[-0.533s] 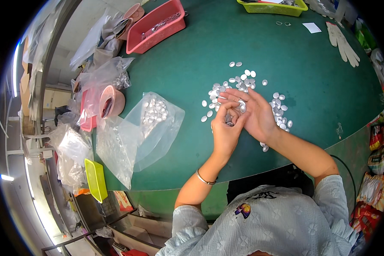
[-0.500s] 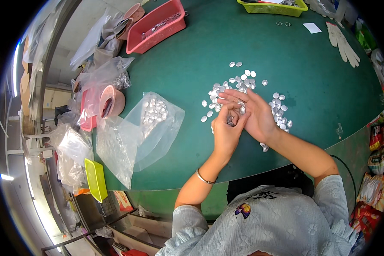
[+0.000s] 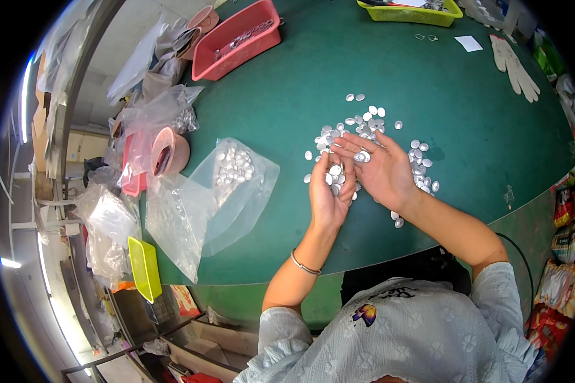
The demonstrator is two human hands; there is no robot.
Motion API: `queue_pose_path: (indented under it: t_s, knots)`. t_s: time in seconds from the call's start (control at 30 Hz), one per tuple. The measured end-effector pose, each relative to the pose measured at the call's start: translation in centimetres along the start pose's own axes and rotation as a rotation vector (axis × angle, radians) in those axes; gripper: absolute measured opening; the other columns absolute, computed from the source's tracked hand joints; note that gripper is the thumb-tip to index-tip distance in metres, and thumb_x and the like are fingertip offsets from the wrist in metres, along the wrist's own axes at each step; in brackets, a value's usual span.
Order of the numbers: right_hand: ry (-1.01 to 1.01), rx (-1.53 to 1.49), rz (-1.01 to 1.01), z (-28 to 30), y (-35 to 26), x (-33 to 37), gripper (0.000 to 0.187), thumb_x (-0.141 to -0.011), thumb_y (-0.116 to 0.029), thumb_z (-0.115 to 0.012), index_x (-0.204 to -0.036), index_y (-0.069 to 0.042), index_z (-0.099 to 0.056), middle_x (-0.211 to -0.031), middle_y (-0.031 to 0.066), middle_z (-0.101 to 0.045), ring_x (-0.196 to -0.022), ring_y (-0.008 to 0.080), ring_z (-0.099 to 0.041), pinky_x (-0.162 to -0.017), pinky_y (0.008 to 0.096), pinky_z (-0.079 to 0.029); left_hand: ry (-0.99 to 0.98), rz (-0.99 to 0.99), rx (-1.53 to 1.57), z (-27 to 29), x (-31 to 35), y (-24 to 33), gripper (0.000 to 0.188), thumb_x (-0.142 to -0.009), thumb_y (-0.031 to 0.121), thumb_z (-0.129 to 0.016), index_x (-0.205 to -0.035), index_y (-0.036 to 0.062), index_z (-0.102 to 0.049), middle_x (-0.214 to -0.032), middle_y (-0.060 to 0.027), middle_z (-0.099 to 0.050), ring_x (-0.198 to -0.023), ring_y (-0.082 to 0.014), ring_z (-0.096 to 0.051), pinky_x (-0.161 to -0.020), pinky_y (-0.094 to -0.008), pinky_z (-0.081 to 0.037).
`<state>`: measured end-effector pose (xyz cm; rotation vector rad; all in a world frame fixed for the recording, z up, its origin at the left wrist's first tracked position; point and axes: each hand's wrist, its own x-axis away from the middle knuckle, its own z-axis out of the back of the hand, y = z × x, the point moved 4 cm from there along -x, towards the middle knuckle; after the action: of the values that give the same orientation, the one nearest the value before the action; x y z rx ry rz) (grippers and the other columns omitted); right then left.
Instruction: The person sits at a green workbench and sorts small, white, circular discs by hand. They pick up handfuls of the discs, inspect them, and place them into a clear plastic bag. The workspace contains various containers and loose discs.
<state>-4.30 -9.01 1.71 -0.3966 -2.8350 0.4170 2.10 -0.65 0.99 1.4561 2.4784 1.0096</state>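
Nearest the viewer, a pale shirt (image 3: 396,332) fills the lower edge, and a metal bangle (image 3: 305,265) encircles the left wrist. Above it the left hand (image 3: 326,203) is cupped palm upward, fingers curled but apart from the thumb, around a small heap of silvery oval pieces (image 3: 335,172). Just beside it the right hand (image 3: 390,172) lies palm up, its fingers extended and spread and clamped on nothing; at the base of its fingers rests what looks like a small overlapping group of the same pieces. Whether the fingertips of the two hands touch cannot be told. For good handling, the left palm would best stay deeply cupped, so that its heap does not slip out at the edge, while the right is kept level and each piece is turned fully into view; holding both above the scattered pieces (image 3: 421,163) on the green bench (image 3: 287,83) would let any dropped one land among its kind. To the left, a clear plastic bag (image 3: 255,191) lies flat with further pieces inside, and beyond it stands a pink cup (image 3: 181,153). Farthest off are a pink basket (image 3: 246,54), a white card (image 3: 468,43), a pale glove (image 3: 514,67) and a yellow-green basket (image 3: 412,16)
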Motion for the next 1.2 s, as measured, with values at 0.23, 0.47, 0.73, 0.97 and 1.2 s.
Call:
queue_pose_path:
  t_s: [0.23,0.47,0.73,0.97,1.2]
  knots:
    - [-0.003,0.082,0.006,-0.5,0.0,0.3,0.057,-0.094,-0.039,-0.031,-0.128,0.007,-0.038,-0.133,0.0202,-0.041,-0.123,0.0278,-0.040,-0.107,0.0391,-0.027,0.119,-0.464,-0.899,-1.9,0.7,0.3,0.009,-0.087,0.006,-0.056,-0.095,0.0029,-0.052,-0.064,0.0013,-0.048,-0.052,-0.0021,-0.042,-0.045,-0.0168,-0.033]
    - [-0.032,0.101,0.012,-0.5,0.2,0.2,0.057,-0.094,-0.039,-0.031,-0.128,0.007,-0.038,-0.133,0.0198,-0.041,-0.125,0.0282,-0.039,-0.106,0.0394,-0.028,0.141,-0.492,-1.171,-0.6,0.6,-0.3,0.012,-0.084,0.002,-0.060,-0.096,0.0004,-0.057,-0.064,0.0029,-0.049,-0.053,-0.0016,-0.043,-0.045,-0.0171,-0.033]
    - [-0.029,-0.020,0.022,-0.3,0.0,0.0,0.058,-0.095,-0.039,-0.031,-0.128,0.008,-0.036,-0.131,0.0213,-0.041,-0.126,0.0275,-0.038,-0.108,0.0387,-0.025,0.085,-0.041,-0.205,0.0,0.1,0.0,0.028,-0.098,0.025,-0.039,-0.082,0.0039,-0.049,-0.057,0.0029,-0.038,-0.038,-0.0043,-0.029,-0.034,-0.0168,-0.021]
    - [-0.047,0.101,0.024,-0.2,-0.2,0.3,0.059,-0.094,-0.040,-0.031,-0.132,0.006,-0.034,-0.136,0.0211,-0.038,-0.128,0.0288,-0.035,-0.109,0.0395,-0.024,0.103,0.005,-0.344,-0.9,0.2,-0.3,0.029,-0.097,0.028,-0.041,-0.084,0.0038,-0.051,-0.063,0.0001,-0.049,-0.041,-0.0042,-0.035,-0.034,-0.0174,-0.023]
    - [-0.083,0.300,0.103,-0.8,0.1,0.3,0.061,-0.095,-0.042,-0.027,-0.132,0.006,-0.034,-0.136,0.0201,-0.037,-0.129,0.0285,-0.032,-0.109,0.0402,-0.024,0.168,-0.352,-0.766,-1.0,0.6,-1.0,0.018,-0.083,0.007,-0.063,-0.098,0.0007,-0.055,-0.070,0.0015,-0.055,-0.053,-0.0025,-0.045,-0.041,-0.0162,-0.032]
